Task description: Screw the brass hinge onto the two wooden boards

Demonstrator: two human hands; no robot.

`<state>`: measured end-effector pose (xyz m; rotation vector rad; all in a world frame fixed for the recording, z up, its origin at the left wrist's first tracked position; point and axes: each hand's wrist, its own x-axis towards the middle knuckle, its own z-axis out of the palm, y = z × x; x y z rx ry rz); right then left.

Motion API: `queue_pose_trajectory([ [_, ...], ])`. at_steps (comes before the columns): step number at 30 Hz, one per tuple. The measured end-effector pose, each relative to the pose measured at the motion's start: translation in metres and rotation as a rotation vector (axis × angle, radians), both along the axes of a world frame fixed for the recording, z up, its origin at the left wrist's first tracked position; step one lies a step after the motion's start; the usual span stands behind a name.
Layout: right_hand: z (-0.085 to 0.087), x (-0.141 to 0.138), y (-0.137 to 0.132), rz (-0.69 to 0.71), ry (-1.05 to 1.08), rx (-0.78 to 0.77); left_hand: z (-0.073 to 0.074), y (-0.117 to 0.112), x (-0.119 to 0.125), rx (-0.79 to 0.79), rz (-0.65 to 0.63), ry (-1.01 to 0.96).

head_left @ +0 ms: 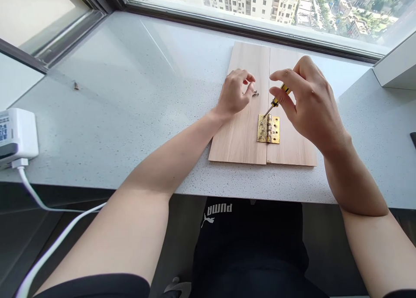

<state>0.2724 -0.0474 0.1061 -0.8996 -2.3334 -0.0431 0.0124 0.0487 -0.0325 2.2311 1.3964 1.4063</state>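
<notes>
Two pale wooden boards (242,129) lie side by side on the speckled windowsill counter. A brass hinge (268,129) spans the seam between them near the front edge. My right hand (308,100) is closed on a small yellow and black screwdriver (277,100), whose tip rests on the hinge's upper left part. My left hand (234,92) lies on the left board with its fingers curled, fingertips pinched beside some small screws (255,93). I cannot make out whether the pinch holds one.
A lone screw (76,86) lies far left on the counter (130,116). A white device (16,135) with a white cable (48,241) sits at the left edge. A white block (394,70) stands at the right by the window frame (247,27). My lap is below the counter's front edge.
</notes>
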Motion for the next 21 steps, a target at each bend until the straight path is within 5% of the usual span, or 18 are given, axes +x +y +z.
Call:
queue_pose_trajectory([
  [4, 0.0, -0.002, -0.001, 0.021, 0.022, -0.026, 0.016, -0.018, 0.005, 0.02, -0.226, 0.077],
  [9, 0.003, 0.002, 0.002, 0.114, 0.082, -0.029, 0.023, -0.036, 0.01, -0.135, -0.51, 0.175],
  [21, 0.007, -0.004, -0.002, 0.157, 0.094, -0.121, 0.027, -0.039, 0.013, -0.202, -0.578, 0.134],
])
